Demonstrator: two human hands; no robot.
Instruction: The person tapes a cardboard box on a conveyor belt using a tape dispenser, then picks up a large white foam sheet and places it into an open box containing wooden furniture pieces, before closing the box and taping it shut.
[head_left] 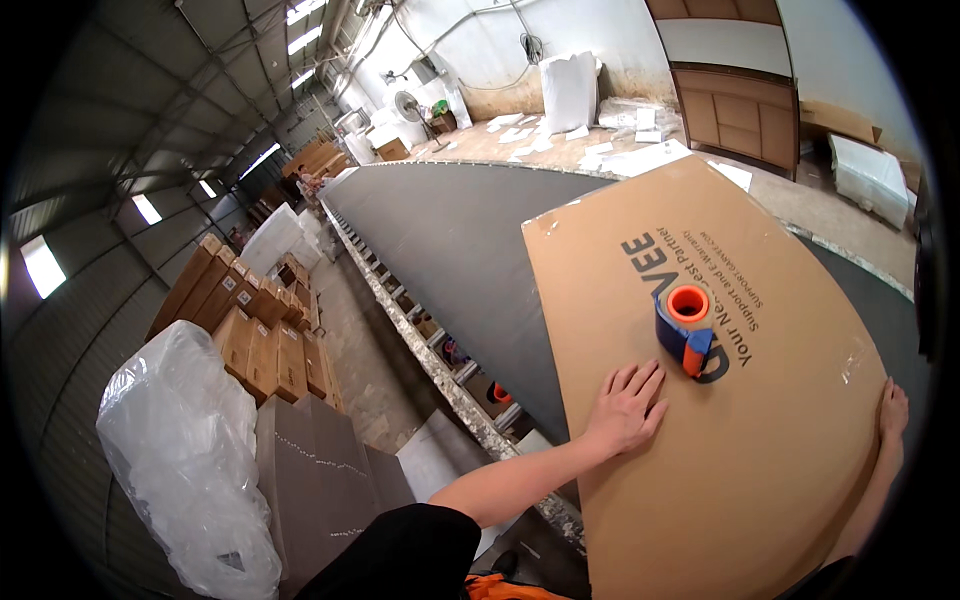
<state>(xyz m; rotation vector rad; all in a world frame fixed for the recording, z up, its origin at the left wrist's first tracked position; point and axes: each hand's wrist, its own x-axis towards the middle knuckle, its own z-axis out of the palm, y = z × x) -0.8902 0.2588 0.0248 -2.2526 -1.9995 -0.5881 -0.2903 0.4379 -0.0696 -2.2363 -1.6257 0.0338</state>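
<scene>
A large flat brown cardboard box (730,470) with dark printing lies in front of me on the dark conveyor belt. My left hand (625,408) rests palm down on its top, fingers stretched out and slightly spread. At the box's right edge, my right hand (892,410) holds the side, its fingers partly hidden. A blue tape dispenser (686,328) with an orange-red core and orange part sits on the box, just beyond my left fingertips. Clear tape (853,362) shows near the box's right edge.
The conveyor belt (440,235) runs away to the far left beside a pale worn rail (425,370). Stacked cartons (265,345) and a plastic-wrapped bundle (185,460) stand on the left. Beyond the belt are scattered white sheets (520,135), a fan (408,105) and a brown panel (738,100).
</scene>
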